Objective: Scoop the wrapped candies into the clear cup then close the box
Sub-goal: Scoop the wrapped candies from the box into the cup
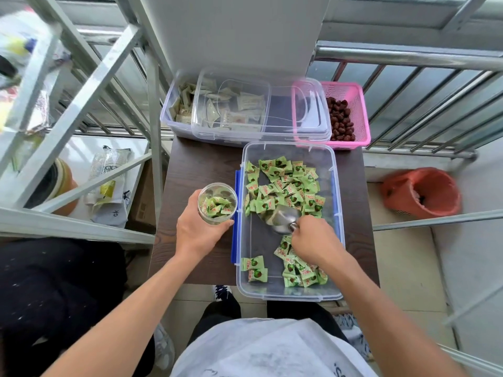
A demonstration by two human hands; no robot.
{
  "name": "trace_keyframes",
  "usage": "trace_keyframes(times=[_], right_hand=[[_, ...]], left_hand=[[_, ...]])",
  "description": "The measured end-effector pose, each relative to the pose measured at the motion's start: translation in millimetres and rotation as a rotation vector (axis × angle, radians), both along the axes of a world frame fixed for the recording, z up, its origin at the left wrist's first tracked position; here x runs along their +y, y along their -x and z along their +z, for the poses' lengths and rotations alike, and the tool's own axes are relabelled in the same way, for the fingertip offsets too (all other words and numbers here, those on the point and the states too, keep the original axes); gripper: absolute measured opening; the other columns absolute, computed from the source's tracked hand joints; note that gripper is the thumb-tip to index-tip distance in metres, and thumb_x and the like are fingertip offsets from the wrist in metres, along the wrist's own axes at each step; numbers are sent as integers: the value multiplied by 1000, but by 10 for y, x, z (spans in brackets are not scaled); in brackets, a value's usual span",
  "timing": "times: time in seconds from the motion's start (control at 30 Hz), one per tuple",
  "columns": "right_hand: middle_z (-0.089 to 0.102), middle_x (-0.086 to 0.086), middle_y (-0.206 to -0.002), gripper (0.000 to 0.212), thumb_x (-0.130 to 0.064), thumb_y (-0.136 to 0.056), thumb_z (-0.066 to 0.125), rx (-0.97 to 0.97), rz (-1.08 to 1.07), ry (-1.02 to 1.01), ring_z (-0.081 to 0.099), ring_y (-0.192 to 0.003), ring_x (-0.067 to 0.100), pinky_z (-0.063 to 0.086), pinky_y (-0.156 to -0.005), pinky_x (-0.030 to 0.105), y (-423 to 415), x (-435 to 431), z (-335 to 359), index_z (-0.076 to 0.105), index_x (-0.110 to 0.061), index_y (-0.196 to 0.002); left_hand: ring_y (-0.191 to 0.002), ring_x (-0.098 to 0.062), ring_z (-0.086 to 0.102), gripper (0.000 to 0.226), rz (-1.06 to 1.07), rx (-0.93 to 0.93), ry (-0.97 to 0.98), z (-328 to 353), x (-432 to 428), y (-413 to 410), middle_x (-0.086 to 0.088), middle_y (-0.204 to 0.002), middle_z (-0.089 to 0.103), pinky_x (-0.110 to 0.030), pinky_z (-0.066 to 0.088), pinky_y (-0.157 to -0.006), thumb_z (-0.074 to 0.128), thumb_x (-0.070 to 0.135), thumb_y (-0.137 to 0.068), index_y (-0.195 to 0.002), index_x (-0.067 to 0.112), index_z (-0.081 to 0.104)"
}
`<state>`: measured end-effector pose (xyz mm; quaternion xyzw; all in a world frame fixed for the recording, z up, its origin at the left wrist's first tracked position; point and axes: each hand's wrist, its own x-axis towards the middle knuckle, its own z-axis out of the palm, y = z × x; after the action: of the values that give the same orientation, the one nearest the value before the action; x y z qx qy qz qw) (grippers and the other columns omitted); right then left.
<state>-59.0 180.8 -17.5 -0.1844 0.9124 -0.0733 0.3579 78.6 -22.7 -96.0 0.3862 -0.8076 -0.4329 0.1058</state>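
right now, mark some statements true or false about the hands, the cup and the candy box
1. The left hand grips the clear round plastic cup. True.
2. That cup is empty. False: it holds several green wrapped candies.
3. The right hand holds the silver metal scoop inside the clear rectangular plastic box. True.
4. The box has its lid on. False: it stands open.
5. The pink mesh basket holds green candies. False: the basket holds dark red fruits.
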Motion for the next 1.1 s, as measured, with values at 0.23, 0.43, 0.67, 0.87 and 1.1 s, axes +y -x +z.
trace_keyframes(times=[0.23, 0.43, 0.67, 0.87, 1.1], right_hand=[[61, 12, -82, 19, -16, -96, 46, 41, -172, 134, 57, -71, 31, 36, -52, 33, 5, -123, -395, 60, -5, -91], [66, 16, -90, 22, -20, -99, 45, -13, -281, 216, 61, -82, 34, 39, -62, 33, 84, -264, -639, 58, -6, -88], [61, 11, -106, 17, -16, -97, 48, 161, -164, 139, 62, -95, 35, 43, -70, 39, 58, -270, -766, 61, -7, -104], [60, 3, -77, 17, -14, -98, 48, -112, -343, 261, 53, -67, 20, 38, -57, 31, 153, -152, -926, 64, -12, -95], [68, 8, -90, 21, -15, -90, 48, -5, -349, 167, 65, -79, 31, 55, -64, 39, 168, -115, -996, 65, -18, -102]], left_hand=[[-108, -13, 62, 85, 1, 1, -4, -10, -1, 1, 16, -111, 64, -33, 51, -95, 97, 36, -59, -127, 41, 47], [-107, -13, 62, 83, -3, 2, -6, -17, -4, 11, 16, -110, 65, -32, 51, -95, 97, 35, -59, -126, 40, 48], [-107, -12, 62, 83, 1, 9, -4, -26, 2, 15, 17, -111, 64, -31, 51, -95, 97, 34, -58, -125, 41, 48], [-107, -12, 62, 83, -3, 11, -5, -23, 0, 13, 16, -111, 64, -33, 51, -95, 97, 34, -59, -125, 40, 48], [-107, -12, 62, 83, -9, -1, -10, -39, -15, 20, 16, -111, 64, -33, 52, -96, 97, 35, -59, -126, 40, 48]])
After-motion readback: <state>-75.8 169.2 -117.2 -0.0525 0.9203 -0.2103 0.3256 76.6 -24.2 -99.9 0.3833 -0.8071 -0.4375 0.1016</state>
